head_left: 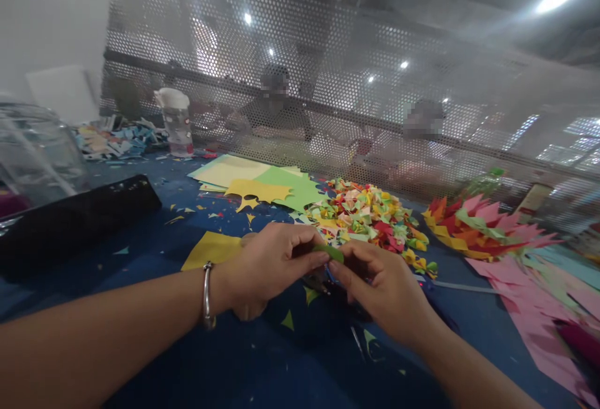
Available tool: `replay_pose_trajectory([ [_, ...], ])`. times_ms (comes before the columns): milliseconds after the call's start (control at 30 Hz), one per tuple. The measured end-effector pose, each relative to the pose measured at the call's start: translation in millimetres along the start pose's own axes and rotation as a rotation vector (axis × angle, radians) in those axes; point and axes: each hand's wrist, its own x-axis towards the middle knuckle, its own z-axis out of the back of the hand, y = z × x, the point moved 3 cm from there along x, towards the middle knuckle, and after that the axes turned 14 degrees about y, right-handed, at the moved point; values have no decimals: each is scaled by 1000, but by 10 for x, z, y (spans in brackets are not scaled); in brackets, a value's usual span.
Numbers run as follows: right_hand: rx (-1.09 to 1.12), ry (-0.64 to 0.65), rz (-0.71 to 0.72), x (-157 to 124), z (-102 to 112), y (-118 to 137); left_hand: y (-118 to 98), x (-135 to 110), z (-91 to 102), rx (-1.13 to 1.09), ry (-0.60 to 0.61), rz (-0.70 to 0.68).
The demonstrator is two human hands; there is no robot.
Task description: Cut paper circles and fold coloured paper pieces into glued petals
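The green strip (329,251) is mostly hidden, pinched between the left hand (269,265) and the right hand (382,290). Pink sheets (539,318) run off the right edge; the clear jar (35,146) is cut by the left.

A small green paper strip (329,252); folded narrow, lying level, pinched at both ends above the table.

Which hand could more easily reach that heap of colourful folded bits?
Probably the right hand: it pinches the green piece with the left hand, yet sits nearer the heap.
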Motion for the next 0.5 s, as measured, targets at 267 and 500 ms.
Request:
replay_pose_trajectory([
  [267,-96,-3,9,-8,-12,67,-26,12,-34,113,27,23],
  [500,-150,6,39,-8,-45,106,-64,-1,-92,177,-53,31],
])
